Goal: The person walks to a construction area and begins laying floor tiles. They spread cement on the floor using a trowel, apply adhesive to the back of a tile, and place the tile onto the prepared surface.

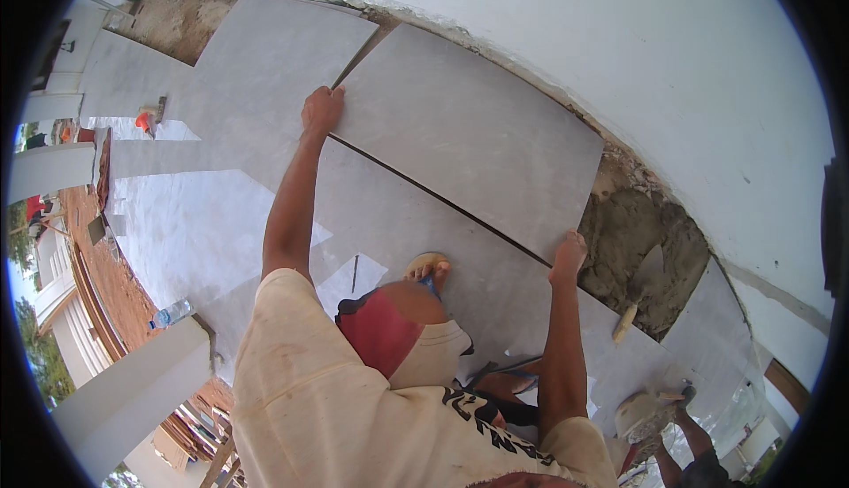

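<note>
A large grey floor tile (pixel 469 138) lies in front of me, beside the white wall. My left hand (pixel 323 109) is closed on its left near corner, at the gap to the neighbouring tile (pixel 274 54). At the right near corner, my right hand (pixel 568 256) grips the edge with curled fingers. A dark, narrow gap runs between this tile and the laid tiles (pixel 398 214) nearer me. Right of it is a patch of wet mortar (pixel 610 236). A trowel (pixel 651 267) rests there, its wooden handle reaching over the tile edge. What lies under the held tile is hidden.
The white wall (pixel 619 37) curves along the far side. A person's arms (pixel 694 430) and a mortar-smeared container (pixel 641 417) are at lower right. A water bottle (pixel 172 313) sits by a white pillar (pixel 133 391). An orange-and-grey tool (pixel 146 121) lies on tiles at left.
</note>
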`<state>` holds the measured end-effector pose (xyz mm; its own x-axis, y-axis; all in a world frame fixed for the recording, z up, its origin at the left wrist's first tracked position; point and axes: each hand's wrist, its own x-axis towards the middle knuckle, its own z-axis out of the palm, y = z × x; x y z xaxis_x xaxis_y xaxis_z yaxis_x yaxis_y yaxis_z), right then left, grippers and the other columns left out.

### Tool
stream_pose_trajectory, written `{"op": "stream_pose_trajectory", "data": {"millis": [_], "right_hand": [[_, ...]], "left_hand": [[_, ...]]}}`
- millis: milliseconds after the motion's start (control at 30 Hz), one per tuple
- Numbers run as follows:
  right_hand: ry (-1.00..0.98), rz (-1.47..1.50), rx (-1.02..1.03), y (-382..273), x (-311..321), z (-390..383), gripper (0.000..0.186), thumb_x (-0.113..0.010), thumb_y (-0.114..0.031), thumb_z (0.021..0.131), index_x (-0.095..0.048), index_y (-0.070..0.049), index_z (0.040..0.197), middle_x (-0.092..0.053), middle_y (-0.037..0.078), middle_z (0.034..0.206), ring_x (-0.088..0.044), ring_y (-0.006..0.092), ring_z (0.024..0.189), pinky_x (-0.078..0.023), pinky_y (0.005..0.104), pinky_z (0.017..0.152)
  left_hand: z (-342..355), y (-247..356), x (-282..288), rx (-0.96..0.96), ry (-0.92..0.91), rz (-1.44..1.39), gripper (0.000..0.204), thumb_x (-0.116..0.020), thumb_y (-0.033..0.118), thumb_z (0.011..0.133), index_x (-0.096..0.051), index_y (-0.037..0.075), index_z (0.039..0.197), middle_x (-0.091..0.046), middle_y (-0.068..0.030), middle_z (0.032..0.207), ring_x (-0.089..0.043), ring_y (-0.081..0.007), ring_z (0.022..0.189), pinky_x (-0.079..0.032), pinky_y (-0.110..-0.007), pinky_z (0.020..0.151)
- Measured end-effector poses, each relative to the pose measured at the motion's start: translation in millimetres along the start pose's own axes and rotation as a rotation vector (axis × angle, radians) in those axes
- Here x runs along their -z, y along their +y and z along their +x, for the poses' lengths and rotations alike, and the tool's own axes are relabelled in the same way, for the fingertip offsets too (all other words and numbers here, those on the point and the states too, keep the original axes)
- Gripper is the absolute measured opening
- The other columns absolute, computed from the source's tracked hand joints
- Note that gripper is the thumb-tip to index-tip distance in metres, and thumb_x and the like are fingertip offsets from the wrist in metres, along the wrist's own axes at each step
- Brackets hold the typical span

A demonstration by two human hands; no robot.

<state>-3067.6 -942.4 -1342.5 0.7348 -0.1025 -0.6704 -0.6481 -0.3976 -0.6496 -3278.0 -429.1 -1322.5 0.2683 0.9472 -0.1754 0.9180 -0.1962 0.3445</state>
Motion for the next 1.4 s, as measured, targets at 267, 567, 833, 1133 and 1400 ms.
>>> {"op": "stream_pose_trajectory", "data": {"millis": [267,567,833,1133,1400], "right_hand": [[-0.034,-0.091,0.088,-35.7,2.9,-37.4,0.031,-0.049,-0.019,0.097,-0.060,0.006,0.111,-0.058,0.010,0.095,-0.052,0.0206,0.087,-0.043,0.0369,0.084],[-0.322,0.008,0.021,-114.1,39.5,-54.0,0.027,-0.051,-0.015,0.097,-0.056,0.008,0.110,-0.055,0.014,0.104,-0.056,0.0220,0.086,-0.049,0.0379,0.074],[-0.439,0.289,-0.140,-205.1,37.2,-68.4,0.015,-0.046,-0.007,0.099,-0.049,0.007,0.103,-0.054,0.015,0.096,-0.057,0.0192,0.077,-0.049,0.0303,0.056],[-0.660,0.205,0.008,-275.8,40.6,-27.2,0.037,-0.039,-0.026,0.104,-0.047,0.009,0.113,-0.055,0.011,0.091,-0.056,0.0099,0.069,-0.051,0.0198,0.052],[-0.561,0.257,0.004,-297.0,35.0,-7.1,0.054,-0.039,-0.042,0.103,-0.048,0.009,0.119,-0.058,0.013,0.093,-0.060,0.0150,0.074,-0.054,0.0232,0.056]], "left_hand": [[-2.1,-9.2,42.6,-0.041,-0.006,0.075,0.040,-0.060,0.040,0.089,-0.072,0.002,0.089,-0.070,-0.0217,0.095,-0.066,-0.0389,0.094,-0.050,-0.047,0.083],[33.7,5.1,119.0,-0.195,-0.044,0.254,0.036,-0.062,0.034,0.087,-0.071,0.000,0.091,-0.070,-0.0232,0.099,-0.065,-0.0404,0.098,-0.050,-0.048,0.085],[111.0,48.1,158.9,-0.153,-0.283,0.140,0.042,-0.061,0.037,0.088,-0.067,-0.004,0.081,-0.064,-0.0175,0.063,-0.055,-0.0220,0.046,-0.043,-0.037,0.044],[153.1,105.7,175.3,0.031,-0.315,-0.389,0.056,-0.060,0.053,0.089,-0.061,0.000,0.106,-0.062,-0.0085,0.062,-0.046,-0.0094,0.042,-0.036,-0.024,0.038],[161.2,139.6,146.6,0.030,-0.228,-0.721,0.060,-0.056,0.061,0.089,-0.060,0.006,0.112,-0.049,-0.0008,0.064,-0.048,-0.0122,0.055,-0.048,-0.030,0.058]]}}
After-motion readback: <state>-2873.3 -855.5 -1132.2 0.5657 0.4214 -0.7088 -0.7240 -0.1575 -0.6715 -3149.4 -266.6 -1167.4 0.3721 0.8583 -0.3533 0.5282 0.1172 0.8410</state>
